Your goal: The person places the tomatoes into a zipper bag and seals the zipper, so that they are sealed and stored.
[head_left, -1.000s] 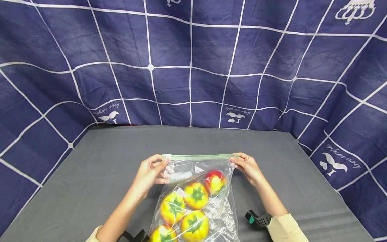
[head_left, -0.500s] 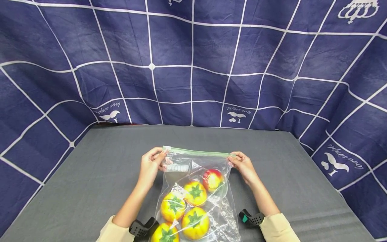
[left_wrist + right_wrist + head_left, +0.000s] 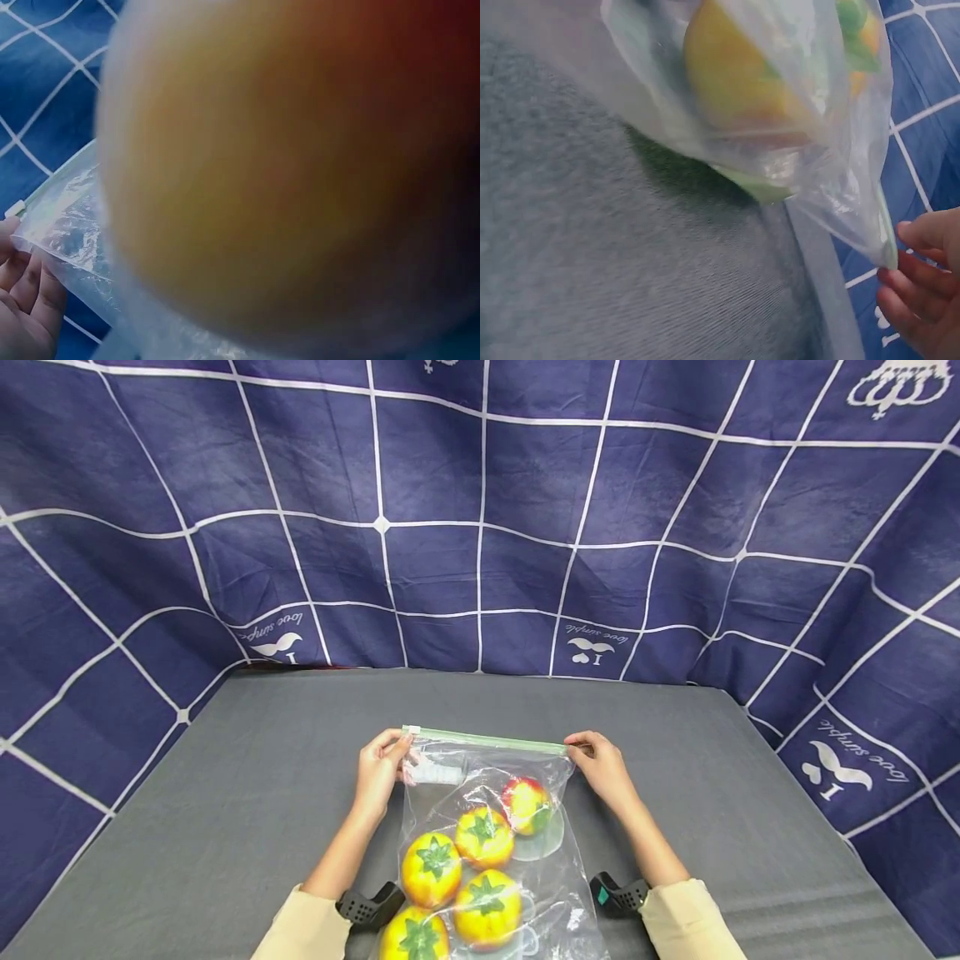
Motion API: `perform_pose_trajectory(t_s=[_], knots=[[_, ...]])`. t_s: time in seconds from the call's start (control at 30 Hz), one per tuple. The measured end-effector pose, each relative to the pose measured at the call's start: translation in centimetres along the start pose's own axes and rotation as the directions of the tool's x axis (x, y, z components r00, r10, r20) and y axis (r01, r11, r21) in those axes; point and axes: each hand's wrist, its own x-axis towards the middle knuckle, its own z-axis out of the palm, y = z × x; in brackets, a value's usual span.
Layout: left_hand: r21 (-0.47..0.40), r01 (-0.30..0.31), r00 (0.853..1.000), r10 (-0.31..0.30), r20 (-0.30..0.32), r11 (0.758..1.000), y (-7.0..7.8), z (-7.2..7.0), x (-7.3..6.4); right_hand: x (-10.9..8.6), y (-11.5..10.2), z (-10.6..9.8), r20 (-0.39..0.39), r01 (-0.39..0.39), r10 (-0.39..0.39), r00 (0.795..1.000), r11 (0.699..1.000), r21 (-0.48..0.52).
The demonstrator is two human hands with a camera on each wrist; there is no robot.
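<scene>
A clear zipper bag [image 3: 551, 893] with a green zip strip [image 3: 480, 741] along its top hangs between both hands. Inside it are several yellow-red persimmons [image 3: 487, 910] with green leafy tops. My left hand [image 3: 381, 768] pinches the top left corner, beside the white slider [image 3: 411, 729]. At the opposite corner my right hand [image 3: 603, 768] pinches the end of the strip between thumb and fingers. In the left wrist view one blurred persimmon [image 3: 292, 180] fills most of the picture. The right wrist view shows the fingertips at the bag's corner [image 3: 885, 255]. The bag's bottom is cut off below the head view.
A grey cloth-covered table [image 3: 247, 793] spreads beneath the bag. Behind and at the sides hangs a dark blue curtain [image 3: 525, 527] with white grid lines. Black wrist mounts [image 3: 618, 895] sit on both forearms near the bag's sides.
The left hand has risen a little, and the zip strip now slants down to the right. The right hand has shifted slightly left. Both hands keep hold of the bag's corners.
</scene>
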Motion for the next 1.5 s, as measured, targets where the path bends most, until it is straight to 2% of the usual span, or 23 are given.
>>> perform_pose_trajectory(t_s=[0.07,0.17,0.4,0.67,1.0,1.3,1.5], knots=[[0.006,-0.008,1.0,0.008,-0.011,1.0,-0.6,-0.1,0.1,0.2,-0.3,0.0,-0.016,0.066,-0.067,0.998,0.995,-0.071],[0.023,-0.016,0.999,0.017,-0.032,1.0,-1.4,-0.3,0.1,0.5,-1.3,0.0,-0.026,0.116,-0.119,0.992,0.987,-0.111],[0.047,-0.056,0.998,0.058,-0.033,0.997,-2.6,-0.2,-0.1,1.5,-4.7,0.5,0.019,0.133,-0.132,0.991,0.982,-0.132],[0.017,-0.076,0.997,0.076,-0.023,0.997,-3.3,-0.3,0.0,1.9,-8.4,2.6,0.103,0.216,-0.201,0.974,0.964,-0.155],[-0.003,-0.123,0.992,0.123,-0.026,0.992,-3.3,-0.2,-0.2,1.5,-12.0,5.6,0.19,0.307,-0.274,0.943,0.936,-0.174],[-0.068,-0.151,0.988,0.151,-0.015,0.986,-3.2,-0.2,-0.2,1.2,-14.1,7.7,0.323,0.371,-0.316,0.892,0.92,-0.124],[-0.081,-0.156,0.987,0.158,0.016,0.984,-1.8,0.0,-1.2,0.8,-14.6,9.3,0.376,0.38,-0.318,0.87,0.919,-0.103]])
